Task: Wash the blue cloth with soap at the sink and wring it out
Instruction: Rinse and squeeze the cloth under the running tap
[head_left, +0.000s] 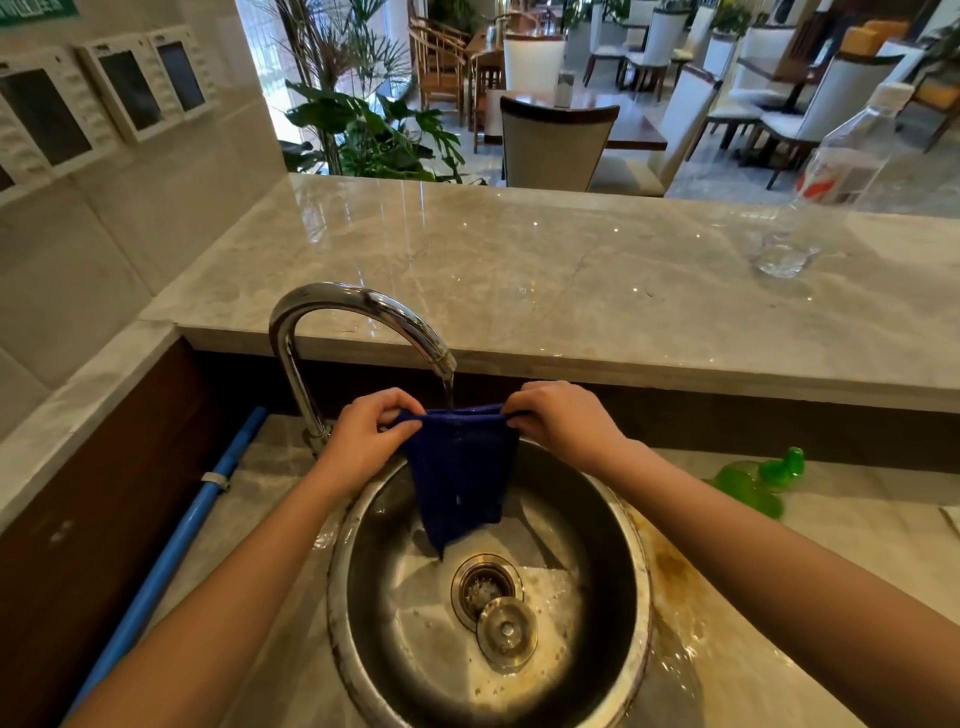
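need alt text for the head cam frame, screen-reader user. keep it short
Two bare hands, left hand and right hand, hold a blue cloth stretched by its top corners under a running faucet, hanging into a round steel sink. The drain stopper lies beside the open drain; a green bottle lies on the counter at right.

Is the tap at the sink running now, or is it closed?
Running. A thin stream of water falls from the spout of the tap onto the top edge of the blue cloth, held stretched by the left hand and right hand.
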